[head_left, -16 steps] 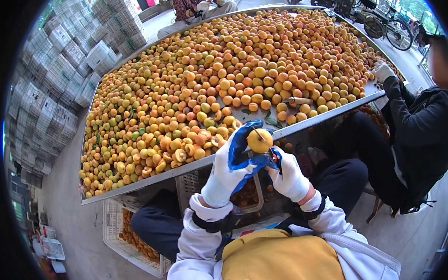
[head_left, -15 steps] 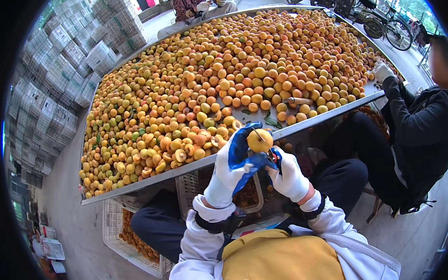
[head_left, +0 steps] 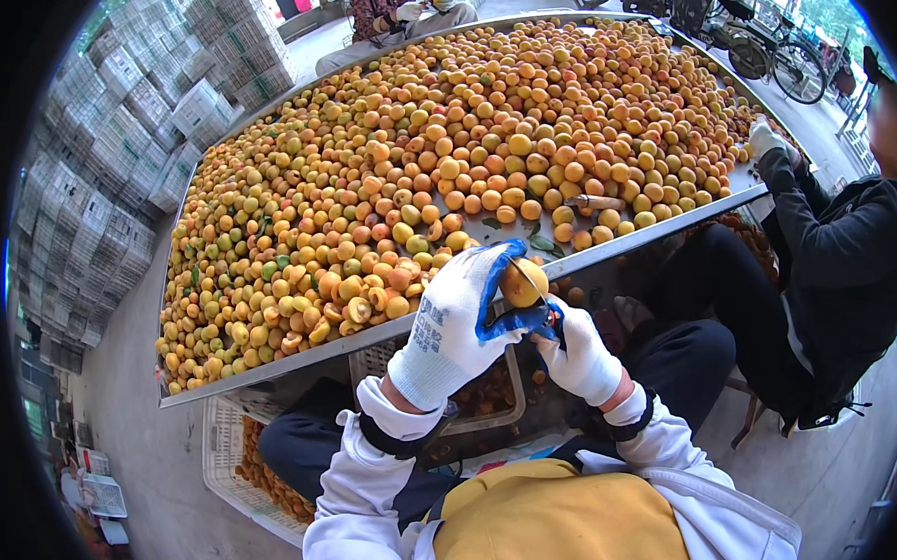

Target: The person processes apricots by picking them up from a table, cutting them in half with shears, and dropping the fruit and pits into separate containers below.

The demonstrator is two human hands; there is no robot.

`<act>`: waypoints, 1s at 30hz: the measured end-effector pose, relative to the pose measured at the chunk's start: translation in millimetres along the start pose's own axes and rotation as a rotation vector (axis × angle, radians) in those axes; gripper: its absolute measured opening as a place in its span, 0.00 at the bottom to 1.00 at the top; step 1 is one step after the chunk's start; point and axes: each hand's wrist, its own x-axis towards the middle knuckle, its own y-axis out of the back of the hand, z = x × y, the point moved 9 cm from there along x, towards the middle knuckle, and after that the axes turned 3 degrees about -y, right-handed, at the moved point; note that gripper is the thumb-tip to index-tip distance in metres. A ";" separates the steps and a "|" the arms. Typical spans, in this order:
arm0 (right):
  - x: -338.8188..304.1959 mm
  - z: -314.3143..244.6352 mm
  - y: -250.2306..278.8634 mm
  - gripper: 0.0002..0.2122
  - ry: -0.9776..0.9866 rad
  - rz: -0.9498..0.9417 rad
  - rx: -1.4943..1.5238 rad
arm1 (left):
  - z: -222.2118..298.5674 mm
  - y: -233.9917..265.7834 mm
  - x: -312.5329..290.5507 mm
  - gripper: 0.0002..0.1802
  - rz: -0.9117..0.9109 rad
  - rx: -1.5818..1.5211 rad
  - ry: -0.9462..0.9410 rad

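Observation:
Both my hands wear white gloves with blue-coated palms and fingers, raised just off the near edge of the table. A yellow-orange apricot (head_left: 521,283) is gripped in the fingers of my left hand (head_left: 457,315), whose glove back faces up. Close against its right side, my right hand (head_left: 580,356) is closed on a small knife (head_left: 530,275). The thin dark blade lies across the apricot; most of the handle is hidden in the fist. Beyond them, many whole apricots (head_left: 455,140) and some cut halves (head_left: 357,310) cover the metal-edged table (head_left: 295,364).
Under the table stand white plastic crates (head_left: 223,455) holding cut fruit. A second knife (head_left: 594,202) lies among the apricots. A person in dark clothes (head_left: 850,248) sits at the right, another person (head_left: 380,7) at the far side. Stacked crates (head_left: 80,234) fill the left.
My left hand has rolled over, so the glove's back now shows, and the apricot has turned with it against the blade. My right hand has hardly moved.

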 end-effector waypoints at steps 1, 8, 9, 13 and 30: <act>-0.3 0.6 -0.9 0.10 0.000 0.004 0.000 | -3.1 -0.8 -1.0 0.34 0.012 -0.076 0.017; 1.7 -1.7 1.0 0.12 -0.013 0.057 -0.097 | -41.4 -55.2 -34.8 0.25 0.158 -1.118 0.557; 1.7 -1.1 0.9 0.13 -0.041 0.056 -0.106 | -45.4 -58.0 -35.2 0.24 0.155 -1.019 0.521; 1.1 -3.5 8.8 0.15 0.014 0.116 -0.109 | -31.4 -39.3 -25.8 0.28 0.157 -0.660 0.310; -3.0 -1.1 12.0 0.12 -0.004 0.074 -0.074 | -19.5 -28.1 -5.1 0.26 0.147 -0.823 0.319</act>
